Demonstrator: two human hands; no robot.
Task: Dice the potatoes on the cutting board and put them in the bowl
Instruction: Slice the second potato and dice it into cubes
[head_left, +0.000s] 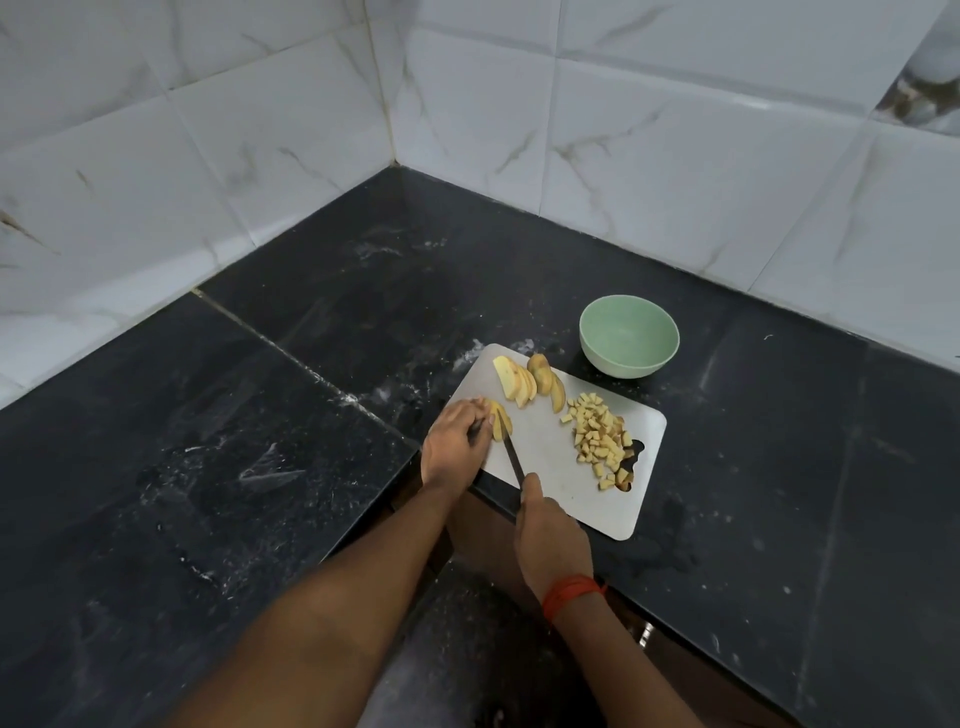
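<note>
The left hand's (454, 441) fingers (475, 411) curl down on a few pale yellow potato slices (502, 422) at the left edge of the cutting board (550, 457). The right hand (550, 535) is clamped round a dark knife (512, 458) whose blade meets those slices. Farther off lie fanned wedges (519, 383) with brown skin, to the right a heap of diced potato (600, 434), and the green bowl (628, 338) stands on the black surface (311, 364) just beyond the board.
</note>
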